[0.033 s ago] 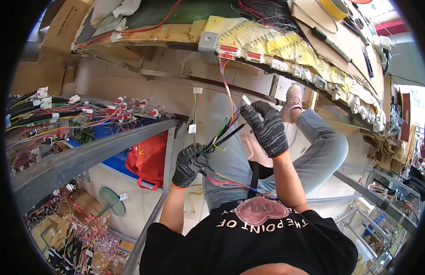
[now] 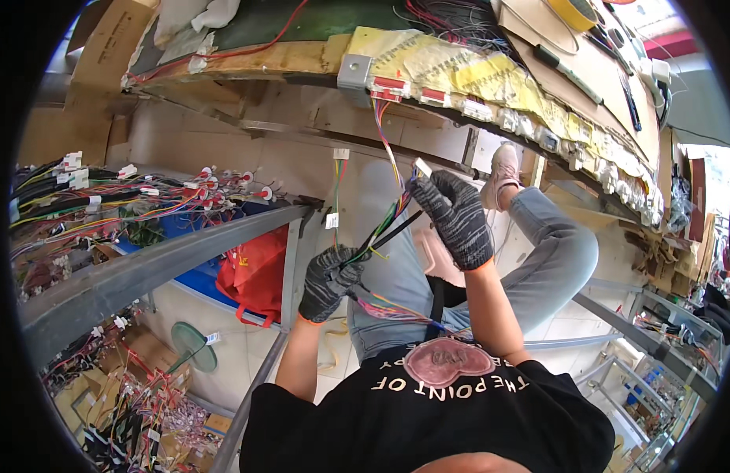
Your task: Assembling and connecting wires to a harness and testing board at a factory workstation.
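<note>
1. Left hand [image 2: 331, 282], gloved, fingers closed around the bundle of coloured wires [image 2: 380, 227].
2. Right hand [image 2: 453, 214] fingers seemingly pinch a small white connector [image 2: 422, 166] at the wires' upper end, below the desk [image 2: 302, 57] edge.

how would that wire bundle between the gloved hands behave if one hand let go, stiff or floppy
Probably floppy: the wire bundle runs straight only between the left hand and right hand, and loose strands curve below. Likely light, being thin wires. The white connector end would probably swing.

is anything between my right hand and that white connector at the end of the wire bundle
Nothing visible. The right hand already pinches the white connector at its fingertips, and the left hand grips the wire bundle lower down.
</note>
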Motion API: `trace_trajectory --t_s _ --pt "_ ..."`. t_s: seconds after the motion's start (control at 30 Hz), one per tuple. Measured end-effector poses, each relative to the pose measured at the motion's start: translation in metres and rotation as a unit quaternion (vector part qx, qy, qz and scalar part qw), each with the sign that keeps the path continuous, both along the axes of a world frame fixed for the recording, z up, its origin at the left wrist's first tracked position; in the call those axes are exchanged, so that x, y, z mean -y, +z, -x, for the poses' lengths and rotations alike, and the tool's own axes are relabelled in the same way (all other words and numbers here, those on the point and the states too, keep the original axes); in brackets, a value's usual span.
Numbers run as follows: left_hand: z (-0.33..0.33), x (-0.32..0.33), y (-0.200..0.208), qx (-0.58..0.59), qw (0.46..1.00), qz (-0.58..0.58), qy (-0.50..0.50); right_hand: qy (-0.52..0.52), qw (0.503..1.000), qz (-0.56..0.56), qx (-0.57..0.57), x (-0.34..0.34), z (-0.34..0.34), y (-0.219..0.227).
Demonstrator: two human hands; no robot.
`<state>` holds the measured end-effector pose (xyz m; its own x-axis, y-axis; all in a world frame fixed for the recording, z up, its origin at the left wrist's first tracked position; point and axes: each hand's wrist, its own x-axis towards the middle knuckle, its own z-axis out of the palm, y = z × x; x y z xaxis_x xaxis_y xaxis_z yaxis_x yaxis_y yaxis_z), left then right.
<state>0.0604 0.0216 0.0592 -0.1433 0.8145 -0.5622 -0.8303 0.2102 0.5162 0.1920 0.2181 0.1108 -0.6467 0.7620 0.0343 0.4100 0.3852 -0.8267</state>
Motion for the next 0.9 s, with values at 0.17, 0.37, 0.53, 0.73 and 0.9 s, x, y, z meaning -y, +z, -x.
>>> trace_trajectory --t_s 0.17,0.37,0.53,0.73,0.9 --pt "-0.025 -0.018 -0.006 -0.516 0.853 -0.069 -0.035 -0.136 0.899 0.331 -0.253 0.003 0.017 0.02" --pt "-0.034 -0.037 -0.001 -0.129 0.989 -0.021 0.066 -0.163 0.874 0.34 -0.306 -0.01 0.022 0.023" --pt "-0.052 -0.049 -0.021 0.022 0.992 -0.078 0.092 -0.15 0.915 0.24 -0.288 -0.014 0.024 0.01" --pt "-0.053 -0.052 -0.024 -0.068 0.992 -0.054 0.09 -0.14 0.813 0.402 -0.398 -0.019 0.024 0.009" --pt "-0.042 -0.049 -0.025 -0.002 0.991 -0.132 -0.005 0.089 0.494 0.693 -0.517 -0.033 0.019 -0.004"
